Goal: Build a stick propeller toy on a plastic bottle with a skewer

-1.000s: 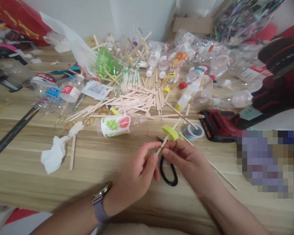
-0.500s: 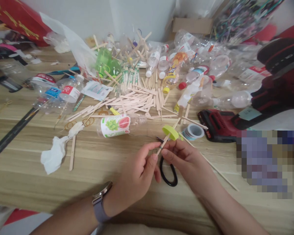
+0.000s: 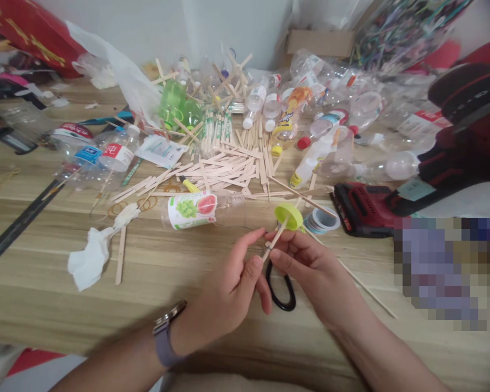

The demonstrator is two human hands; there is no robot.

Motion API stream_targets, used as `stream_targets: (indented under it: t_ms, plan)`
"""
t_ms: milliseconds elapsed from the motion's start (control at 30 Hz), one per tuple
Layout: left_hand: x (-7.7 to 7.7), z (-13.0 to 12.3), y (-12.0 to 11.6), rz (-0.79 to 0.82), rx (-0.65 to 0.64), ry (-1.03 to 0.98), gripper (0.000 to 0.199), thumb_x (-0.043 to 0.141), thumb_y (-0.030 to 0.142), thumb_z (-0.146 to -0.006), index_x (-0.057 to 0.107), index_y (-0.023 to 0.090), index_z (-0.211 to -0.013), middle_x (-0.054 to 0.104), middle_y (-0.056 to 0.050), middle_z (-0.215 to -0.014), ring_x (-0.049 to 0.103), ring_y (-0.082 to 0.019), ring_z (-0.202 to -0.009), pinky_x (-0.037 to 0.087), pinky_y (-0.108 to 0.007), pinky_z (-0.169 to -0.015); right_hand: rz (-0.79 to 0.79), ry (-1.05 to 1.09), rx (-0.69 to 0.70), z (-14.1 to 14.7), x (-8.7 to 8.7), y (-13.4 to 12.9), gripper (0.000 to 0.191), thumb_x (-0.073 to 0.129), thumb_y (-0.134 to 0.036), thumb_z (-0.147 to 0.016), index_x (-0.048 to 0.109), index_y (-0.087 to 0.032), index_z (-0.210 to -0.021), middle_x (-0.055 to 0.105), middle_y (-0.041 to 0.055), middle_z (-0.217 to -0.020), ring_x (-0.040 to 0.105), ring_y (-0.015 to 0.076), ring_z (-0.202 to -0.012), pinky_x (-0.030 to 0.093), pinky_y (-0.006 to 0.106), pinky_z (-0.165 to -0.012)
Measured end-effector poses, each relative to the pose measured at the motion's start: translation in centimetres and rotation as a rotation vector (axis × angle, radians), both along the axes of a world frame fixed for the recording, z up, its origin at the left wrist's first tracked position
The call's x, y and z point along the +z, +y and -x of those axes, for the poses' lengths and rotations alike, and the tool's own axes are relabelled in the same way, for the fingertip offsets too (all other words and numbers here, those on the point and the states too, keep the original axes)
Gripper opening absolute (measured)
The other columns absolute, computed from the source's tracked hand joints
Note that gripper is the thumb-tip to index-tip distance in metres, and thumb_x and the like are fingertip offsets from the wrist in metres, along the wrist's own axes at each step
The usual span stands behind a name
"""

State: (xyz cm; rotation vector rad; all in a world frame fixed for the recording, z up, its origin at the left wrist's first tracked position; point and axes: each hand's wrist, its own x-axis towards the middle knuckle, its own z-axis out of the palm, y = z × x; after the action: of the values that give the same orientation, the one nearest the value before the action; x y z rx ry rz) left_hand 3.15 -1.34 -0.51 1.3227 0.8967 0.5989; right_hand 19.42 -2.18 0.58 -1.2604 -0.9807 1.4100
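Between my hands is a thin wooden stick [image 3: 278, 234] with a yellow-green plastic cap [image 3: 293, 216] on it and a second stick [image 3: 304, 197] across its far end. My left hand [image 3: 239, 280], with a watch on the wrist, pinches the near end of the stick. The thumb and fingers of my right hand [image 3: 310, 267] close on the same stick just below the cap, at a thin dark band. Under my hands lies a black loop handle [image 3: 283, 305], perhaps of scissors, its other part hidden.
A clear bottle with a fruit label [image 3: 194, 209] lies ahead, before a heap of flat wooden sticks [image 3: 224, 171]. On the right are a red-black power tool [image 3: 367, 207] and a small spool-like cup [image 3: 322, 220]. Crumpled tissue [image 3: 90, 258] lies left; several plastic bottles stand behind.
The stick and cap have turned slightly, so more of the cap's hollow side shows. The cross stick has swung out wider. Both hands stay nearly in place.
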Motion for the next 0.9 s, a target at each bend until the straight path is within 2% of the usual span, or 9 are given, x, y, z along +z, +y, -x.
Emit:
stream_targets:
  t_ms: [100,200,300,367,500,633,767,900]
  plan:
    - [-0.14,0.0,0.05,0.043,-0.009,-0.039,0.052,0.037,0.047,-0.1,0.031,0.022,-0.146,0.062,0.006,-0.055,0.055,-0.01,-0.05,0.04,-0.022,-0.057,-0.006,-0.002,-0.002,-0.05,0.03,0.0,0.022,0.075,-0.038,-0.076,0.067,-0.021,-0.087,0.063,-0.0003,-0.075,0.057,0.0128,-0.067,0.046,0.025,-0.06]
    - [-0.16,-0.02,0.01,0.028,0.03,-0.053,0.052,0.045,0.046,-0.098,0.034,0.022,-0.142,0.064,0.004,-0.064,0.059,-0.011,-0.059,0.042,-0.021,-0.058,-0.001,-0.002,-0.02,-0.12,0.03,0.0,0.022,0.075,-0.038,-0.075,0.067,-0.02,-0.087,0.063,-0.0012,-0.072,0.056,0.0118,-0.064,0.045,0.024,-0.058]
    - [-0.02,-0.01,-0.1,-0.067,0.103,0.006,0.042,0.053,0.041,-0.095,0.045,0.023,-0.132,0.067,-0.001,-0.083,0.061,-0.012,-0.071,0.044,-0.021,-0.06,-0.006,-0.011,-0.027,-0.16,0.06,-0.03,0.023,0.075,-0.039,-0.075,0.067,-0.021,-0.088,0.064,-0.0008,-0.072,0.059,0.0131,-0.064,0.047,0.025,-0.059]
    - [0.1,0.04,-0.18,-0.169,0.127,0.082,0.033,0.053,0.037,-0.095,0.051,0.024,-0.125,0.066,-0.002,-0.093,0.06,-0.011,-0.071,0.045,-0.021,-0.06,-0.013,-0.021,-0.027,-0.16,0.09,-0.07,0.022,0.074,-0.039,-0.076,0.067,-0.022,-0.088,0.065,-0.0007,-0.071,0.06,0.0142,-0.066,0.049,0.026,-0.062]
    - [0.23,0.18,-0.19,-0.368,0.113,0.207,0.027,0.05,0.031,-0.096,0.057,0.024,-0.121,0.067,-0.001,-0.085,0.058,-0.012,-0.066,0.045,-0.024,-0.061,-0.008,-0.027,-0.024,-0.07,0.12,-0.11,0.019,0.073,-0.037,-0.076,0.066,-0.022,-0.085,0.065,0.0,-0.072,0.063,0.0156,-0.07,0.051,0.027,-0.066]
    - [0.31,0.26,-0.09,-0.47,0.098,0.251,0.027,0.05,0.028,-0.096,0.059,0.024,-0.121,0.067,0.0,-0.08,0.058,-0.012,-0.065,0.046,-0.025,-0.065,-0.008,-0.04,-0.014,0.03,0.13,-0.11,0.024,0.074,-0.04,-0.075,0.067,-0.021,-0.086,0.067,0.002,-0.075,0.064,0.0172,-0.073,0.052,0.029,-0.068]
    - [0.39,0.26,-0.09,-0.489,0.081,0.28,0.029,0.048,0.028,-0.096,0.059,0.023,-0.122,0.067,0.0,-0.077,0.059,-0.013,-0.066,0.045,-0.025,-0.064,-0.019,-0.044,-0.019,0.07,0.21,-0.13,0.024,0.074,-0.04,-0.076,0.066,-0.02,-0.086,0.065,0.0004,-0.071,0.063,0.0156,-0.068,0.051,0.028,-0.065]
    - [0.39,0.2,-0.02,-0.44,0.075,0.283,0.029,0.046,0.029,-0.097,0.058,0.022,-0.123,0.067,0.001,-0.074,0.058,-0.012,-0.062,0.044,-0.023,-0.06,-0.04,-0.049,-0.022,0.11,0.28,-0.08,0.021,0.074,-0.037,-0.076,0.065,-0.02,-0.083,0.065,0.0005,-0.072,0.062,0.0147,-0.067,0.05,0.027,-0.064]
